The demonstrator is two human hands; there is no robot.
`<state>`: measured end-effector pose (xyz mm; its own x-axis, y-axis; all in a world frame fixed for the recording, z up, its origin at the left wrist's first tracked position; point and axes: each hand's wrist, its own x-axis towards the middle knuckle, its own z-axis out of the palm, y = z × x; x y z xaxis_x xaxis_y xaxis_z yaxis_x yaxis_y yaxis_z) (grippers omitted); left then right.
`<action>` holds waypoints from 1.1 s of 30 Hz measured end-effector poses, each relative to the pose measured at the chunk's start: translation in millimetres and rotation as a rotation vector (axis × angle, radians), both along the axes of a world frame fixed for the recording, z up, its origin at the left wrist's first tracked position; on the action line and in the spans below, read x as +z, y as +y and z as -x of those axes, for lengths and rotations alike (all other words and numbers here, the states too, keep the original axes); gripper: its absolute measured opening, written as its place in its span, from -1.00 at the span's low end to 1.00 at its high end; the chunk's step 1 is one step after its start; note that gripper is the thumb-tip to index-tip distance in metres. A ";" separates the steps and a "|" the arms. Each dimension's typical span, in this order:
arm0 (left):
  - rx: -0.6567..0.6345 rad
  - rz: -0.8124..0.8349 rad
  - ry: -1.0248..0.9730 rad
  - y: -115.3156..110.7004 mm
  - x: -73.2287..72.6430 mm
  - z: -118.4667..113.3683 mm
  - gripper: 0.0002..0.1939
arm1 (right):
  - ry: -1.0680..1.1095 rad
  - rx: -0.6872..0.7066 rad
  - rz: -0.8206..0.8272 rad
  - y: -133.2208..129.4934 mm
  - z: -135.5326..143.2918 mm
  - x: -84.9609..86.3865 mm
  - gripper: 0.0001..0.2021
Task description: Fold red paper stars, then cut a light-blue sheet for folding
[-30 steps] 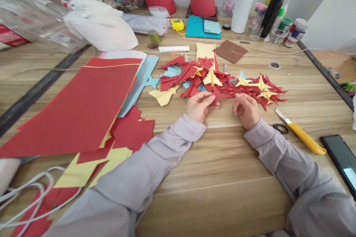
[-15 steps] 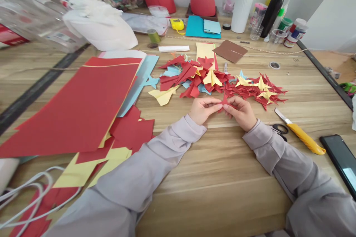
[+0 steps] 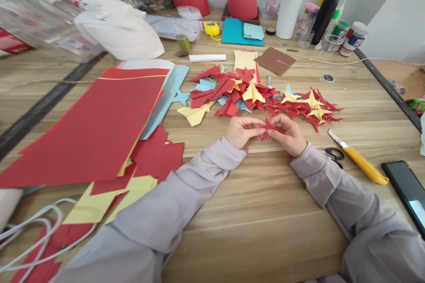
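A small red paper star (image 3: 267, 127) is pinched between my two hands, just in front of the heap of folded paper. My left hand (image 3: 243, 131) grips its left side between thumb and fingers. From the right, my right hand (image 3: 286, 134) pinches the star the same way, its fingers partly hiding the points. Beyond the hands lie folded red, blue and yellow paper pieces (image 3: 229, 88). To their right is a pile of red paper stars (image 3: 292, 108) with a few yellow ones on top.
Large red paper sheets (image 3: 96, 128) lie at the left over cut red and yellow pieces. A yellow utility knife (image 3: 363, 163) with its blade out, black scissors (image 3: 334, 154) and a phone (image 3: 407, 192) are at the right. White cables (image 3: 49, 230) curl at lower left.
The red star has turned and shifted slightly between my fingers, and a lower point now shows beneath my thumbs. Both hands stay in nearly the same place.
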<state>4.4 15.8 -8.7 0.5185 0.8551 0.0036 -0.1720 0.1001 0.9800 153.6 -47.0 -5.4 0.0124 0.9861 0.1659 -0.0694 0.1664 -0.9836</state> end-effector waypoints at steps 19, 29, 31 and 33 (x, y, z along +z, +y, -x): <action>-0.036 -0.029 0.001 -0.1 0.8 1.0 -0.76 | 0.112 0.048 0.028 0.7 2.0 0.7 -0.72; -0.024 0.085 -0.130 4.2 -1.1 -0.7 -0.85 | 0.142 0.014 0.050 0.0 1.3 2.9 -0.79; -0.039 0.092 -0.119 4.6 -0.2 -0.5 -0.86 | 0.146 0.003 0.059 0.0 1.7 2.2 -0.80; -0.054 0.095 -0.104 4.4 0.6 -0.3 -0.88 | 0.149 -0.019 0.056 0.0 2.0 1.4 -0.81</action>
<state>4.7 20.2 -8.1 0.5650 0.8248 -0.0200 -0.2634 0.2033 0.9430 151.7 -47.1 -4.0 0.0516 0.9930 0.1058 -0.2124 0.1144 -0.9705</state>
